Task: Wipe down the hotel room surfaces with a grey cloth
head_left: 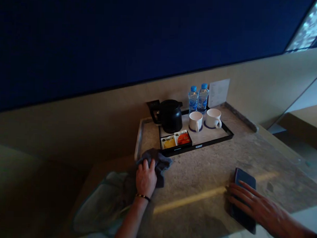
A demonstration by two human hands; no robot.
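A dark grey cloth lies bunched on the stone counter, close to the near left corner of the black-edged tray. My left hand presses down on this cloth with its fingers curled into it. Farther right, my right hand lies over a dark phone, fingers spread across its surface. The phone rests on the counter, partly covered by those fingers.
The tray carries a black kettle, two white cups and a box of sachets. Two water bottles and a white card stand behind. A translucent bag hangs at the counter's left.
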